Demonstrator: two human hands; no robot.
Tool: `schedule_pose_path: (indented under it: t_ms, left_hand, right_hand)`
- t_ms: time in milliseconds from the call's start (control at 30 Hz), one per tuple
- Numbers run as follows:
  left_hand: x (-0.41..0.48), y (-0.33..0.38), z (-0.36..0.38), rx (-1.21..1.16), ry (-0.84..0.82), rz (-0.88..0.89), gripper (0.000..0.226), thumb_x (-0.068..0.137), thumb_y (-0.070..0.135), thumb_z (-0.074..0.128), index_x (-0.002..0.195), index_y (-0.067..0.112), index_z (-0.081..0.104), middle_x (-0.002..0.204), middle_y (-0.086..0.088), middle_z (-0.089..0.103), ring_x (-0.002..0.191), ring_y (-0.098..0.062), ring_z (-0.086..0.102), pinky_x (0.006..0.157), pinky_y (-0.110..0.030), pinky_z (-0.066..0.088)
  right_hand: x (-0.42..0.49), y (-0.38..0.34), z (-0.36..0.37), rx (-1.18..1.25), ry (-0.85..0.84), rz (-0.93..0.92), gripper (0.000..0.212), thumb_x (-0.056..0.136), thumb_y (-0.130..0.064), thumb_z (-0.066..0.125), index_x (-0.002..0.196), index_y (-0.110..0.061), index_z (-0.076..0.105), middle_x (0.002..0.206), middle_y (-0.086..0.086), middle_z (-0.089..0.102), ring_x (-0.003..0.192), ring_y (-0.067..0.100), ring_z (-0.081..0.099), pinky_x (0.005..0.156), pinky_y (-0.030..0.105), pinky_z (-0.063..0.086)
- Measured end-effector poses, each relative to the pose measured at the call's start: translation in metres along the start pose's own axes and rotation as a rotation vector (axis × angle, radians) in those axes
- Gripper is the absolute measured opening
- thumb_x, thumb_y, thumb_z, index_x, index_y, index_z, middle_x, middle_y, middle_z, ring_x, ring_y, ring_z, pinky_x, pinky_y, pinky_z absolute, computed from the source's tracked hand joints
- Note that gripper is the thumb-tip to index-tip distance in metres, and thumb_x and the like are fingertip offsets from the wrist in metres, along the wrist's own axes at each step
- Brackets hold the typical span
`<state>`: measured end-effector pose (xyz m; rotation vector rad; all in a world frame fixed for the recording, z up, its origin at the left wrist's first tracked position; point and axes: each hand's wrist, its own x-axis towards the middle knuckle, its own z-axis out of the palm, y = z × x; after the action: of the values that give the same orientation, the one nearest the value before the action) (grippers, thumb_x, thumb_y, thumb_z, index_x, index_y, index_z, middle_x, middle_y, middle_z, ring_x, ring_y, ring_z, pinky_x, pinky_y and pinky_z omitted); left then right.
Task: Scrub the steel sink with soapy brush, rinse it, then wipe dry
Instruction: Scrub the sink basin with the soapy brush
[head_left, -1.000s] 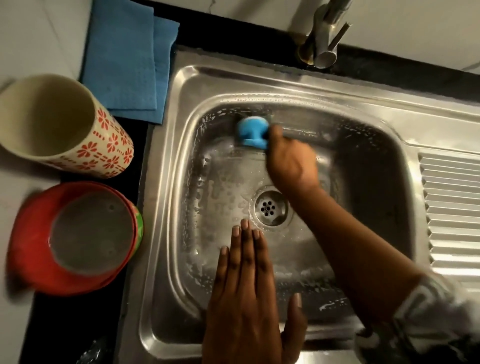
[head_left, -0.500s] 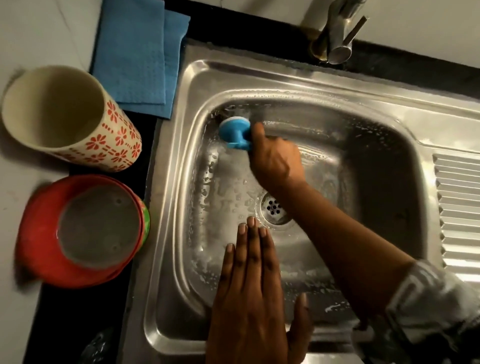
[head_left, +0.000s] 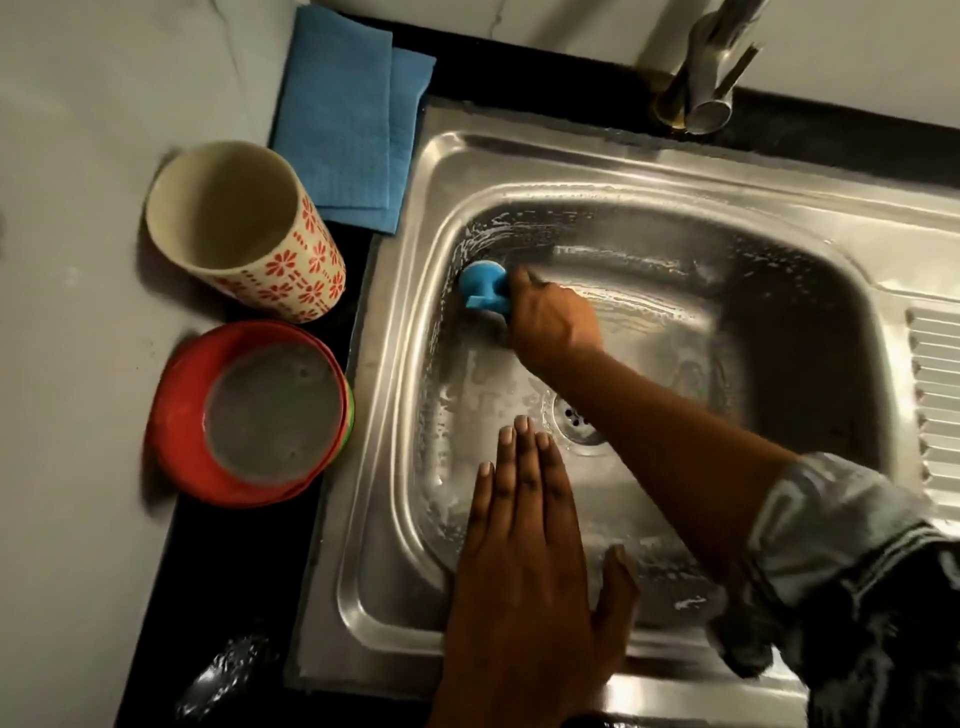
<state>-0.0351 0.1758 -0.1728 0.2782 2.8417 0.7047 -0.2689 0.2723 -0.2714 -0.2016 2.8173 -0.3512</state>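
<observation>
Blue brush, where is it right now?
Head view: the blue brush is in the far-left corner of the sink, held by the right hand, up and left of the drain.

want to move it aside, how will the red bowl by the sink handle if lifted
The red bowl looks nearly full of liquid, so probably heavy and apt to slosh. It seems nested in another bowl, so they may separate.
</observation>
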Motion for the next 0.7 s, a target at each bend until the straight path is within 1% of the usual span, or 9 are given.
schedule_pose_path:
  t_ms: [67,167,267,333,433,500,567,633,700]
  left_hand:
    - [-0.001,0.000,0.002,0.006,-0.033,-0.022,0.088,0.105,0.062,0.025,0.168,0.002,0.011,0.177,-0.016,0.004,0.164,-0.029,0.003,0.127,-0.048,0.016]
    - [-0.001,0.000,0.003,0.005,-0.055,-0.066,0.093,0.102,0.062,0.036,0.168,0.004,0.007,0.177,-0.015,0.002,0.164,-0.027,0.001,0.128,-0.046,0.013]
    - [0.000,0.002,0.002,-0.005,-0.057,-0.083,0.097,0.097,0.059,0.041,0.168,0.003,0.006,0.176,-0.016,0.000,0.164,-0.026,0.000,0.129,-0.044,0.011]
    - [0.000,0.003,-0.001,-0.009,-0.069,-0.094,0.097,0.096,0.059,0.041,0.168,0.002,0.008,0.176,-0.017,0.000,0.164,-0.027,0.001,0.132,-0.044,0.012]
    - [0.003,0.003,0.000,0.015,-0.108,-0.104,0.097,0.097,0.059,0.039,0.167,0.000,0.009,0.175,-0.020,0.002,0.164,-0.028,0.000,0.133,-0.047,0.012]
    - [0.003,0.003,-0.001,0.016,-0.160,-0.124,0.096,0.098,0.061,0.034,0.167,0.001,0.004,0.176,-0.018,-0.002,0.164,-0.027,-0.004,0.133,-0.046,0.008]
    - [0.003,0.002,-0.002,0.010,-0.182,-0.131,0.096,0.098,0.062,0.028,0.168,0.003,-0.001,0.176,-0.016,-0.008,0.164,-0.025,-0.009,0.133,-0.045,0.003]
    - [0.004,0.002,-0.003,0.007,-0.207,-0.129,0.098,0.095,0.064,0.024,0.167,0.004,-0.005,0.176,-0.016,-0.012,0.163,-0.024,-0.012,0.133,-0.042,-0.002]
    - [0.006,0.002,-0.002,0.000,-0.208,-0.136,0.100,0.094,0.065,0.024,0.168,0.005,-0.006,0.176,-0.015,-0.013,0.163,-0.023,-0.013,0.133,-0.042,-0.002]
  right_hand:
    - [-0.005,0.017,-0.002,-0.039,0.013,0.046,0.032,0.103,-0.036,0.050,0.131,-0.021,0.053,0.109,0.012,0.072,0.091,0.035,0.069,0.072,0.036,0.048]
    - [-0.026,0.074,-0.016,0.037,0.074,0.249,0.036,0.100,-0.046,0.056,0.126,-0.021,0.059,0.109,0.014,0.073,0.096,0.038,0.069,0.078,0.040,0.051]
    - [-0.055,0.112,-0.022,0.167,0.138,0.477,0.036,0.101,-0.037,0.058,0.131,-0.016,0.059,0.120,0.019,0.069,0.108,0.040,0.065,0.082,0.037,0.047]
    - [-0.064,0.114,-0.020,0.225,0.149,0.568,0.036,0.101,-0.030,0.060,0.133,-0.013,0.058,0.124,0.017,0.068,0.111,0.038,0.064,0.081,0.033,0.044]
    - [-0.046,0.070,-0.022,0.220,0.102,0.494,0.039,0.101,-0.035,0.060,0.132,-0.014,0.058,0.123,0.016,0.069,0.111,0.037,0.065,0.083,0.038,0.048]
    - [-0.029,0.020,-0.020,0.180,0.026,0.293,0.044,0.101,-0.043,0.057,0.137,-0.018,0.054,0.119,0.012,0.070,0.105,0.034,0.067,0.083,0.039,0.050]
    - [-0.021,-0.018,-0.020,0.171,-0.034,0.122,0.043,0.105,-0.043,0.050,0.141,-0.020,0.049,0.114,0.007,0.068,0.097,0.027,0.065,0.077,0.035,0.049]
    - [-0.022,-0.017,-0.028,0.141,-0.056,0.135,0.040,0.106,-0.040,0.045,0.139,-0.017,0.050,0.109,0.006,0.063,0.091,0.024,0.060,0.075,0.034,0.045]
    - [-0.026,0.018,-0.037,0.089,-0.024,0.235,0.035,0.105,-0.034,0.049,0.131,-0.011,0.056,0.115,0.012,0.066,0.097,0.029,0.063,0.080,0.036,0.047]
